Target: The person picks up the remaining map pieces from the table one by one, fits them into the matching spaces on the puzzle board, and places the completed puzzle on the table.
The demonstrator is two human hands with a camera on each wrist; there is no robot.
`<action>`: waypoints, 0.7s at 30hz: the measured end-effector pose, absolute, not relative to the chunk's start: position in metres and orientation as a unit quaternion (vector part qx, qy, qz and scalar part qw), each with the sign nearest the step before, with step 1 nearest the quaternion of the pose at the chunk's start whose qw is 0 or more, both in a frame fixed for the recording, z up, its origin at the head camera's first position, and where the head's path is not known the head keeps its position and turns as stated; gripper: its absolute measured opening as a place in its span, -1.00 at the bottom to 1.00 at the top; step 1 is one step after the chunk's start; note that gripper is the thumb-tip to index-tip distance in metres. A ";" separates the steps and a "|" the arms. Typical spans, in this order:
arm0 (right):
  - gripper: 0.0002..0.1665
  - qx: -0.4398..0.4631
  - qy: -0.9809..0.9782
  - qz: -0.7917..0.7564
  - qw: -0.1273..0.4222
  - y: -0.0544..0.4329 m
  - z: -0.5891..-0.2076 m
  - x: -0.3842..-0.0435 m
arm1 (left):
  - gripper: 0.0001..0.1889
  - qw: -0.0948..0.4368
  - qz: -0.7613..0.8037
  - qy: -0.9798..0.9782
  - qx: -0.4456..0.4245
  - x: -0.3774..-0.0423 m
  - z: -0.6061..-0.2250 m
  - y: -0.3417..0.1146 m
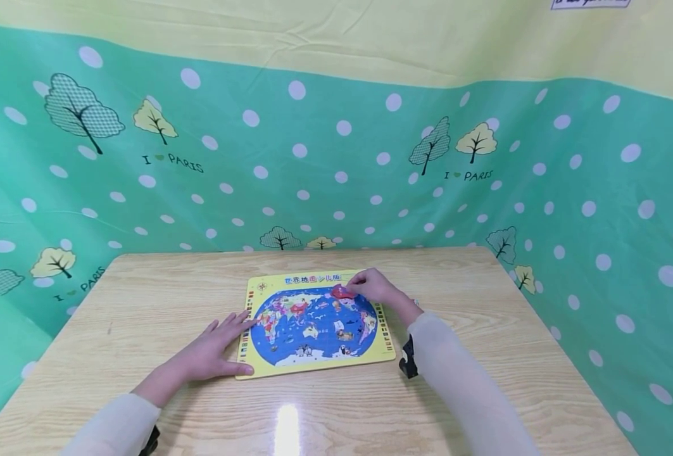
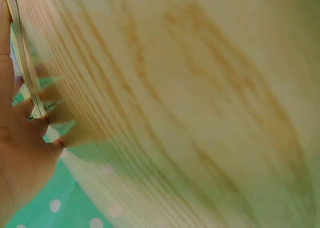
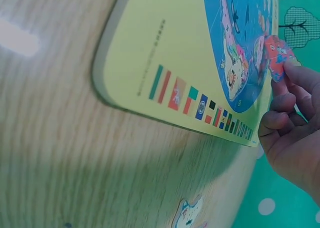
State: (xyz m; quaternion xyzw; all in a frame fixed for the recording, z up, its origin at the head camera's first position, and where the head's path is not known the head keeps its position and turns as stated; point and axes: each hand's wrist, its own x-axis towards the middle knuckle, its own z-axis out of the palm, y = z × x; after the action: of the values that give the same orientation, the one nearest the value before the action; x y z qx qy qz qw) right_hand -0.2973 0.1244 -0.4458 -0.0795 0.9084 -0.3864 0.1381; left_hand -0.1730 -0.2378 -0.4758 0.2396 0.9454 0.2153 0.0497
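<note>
A yellow world map puzzle board point(image 1: 273, 288) with a blue ocean lies on the table. My left hand point(image 1: 213, 351) rests at its left edge, fingers spread and thumb on the lower left corner. In the left wrist view, the left hand point(image 2: 22, 158) touches the board's side. At the board's upper right, my right hand point(image 1: 377, 286) pinches a red puzzle piece point(image 1: 340, 292) between thumb and fingers. The right wrist view shows that red piece point(image 3: 277, 55) tilted over the map's far end, its lower edge at the right hand's point(image 3: 295, 118) fingertips.
A loose pale puzzle piece point(image 3: 189, 213) lies on the wooden table point(image 1: 159, 291) to the right of the board, mostly hidden behind the right wrist in the head view. A green and yellow printed curtain point(image 1: 336, 158) hangs behind the table and along its sides.
</note>
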 end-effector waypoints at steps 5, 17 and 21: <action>-0.78 -0.090 0.915 -0.371 0.128 0.122 -0.445 -0.297 | 0.05 0.051 0.210 0.947 0.238 -0.173 -0.476 -0.238; -0.80 -0.086 0.922 -0.359 0.116 0.117 -0.449 -0.299 | 0.04 0.051 0.212 0.947 0.237 -0.173 -0.476 -0.238; -0.80 -0.083 0.923 -0.357 0.113 0.116 -0.450 -0.299 | 0.05 0.052 0.211 0.947 0.236 -0.173 -0.475 -0.237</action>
State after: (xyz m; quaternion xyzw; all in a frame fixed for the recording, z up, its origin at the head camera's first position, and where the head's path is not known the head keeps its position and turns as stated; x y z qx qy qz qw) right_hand -0.2992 0.1163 -0.4502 -0.0830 0.9234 -0.3573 0.1134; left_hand -0.1732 -0.2375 -0.4749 0.2356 0.9472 0.2109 0.0520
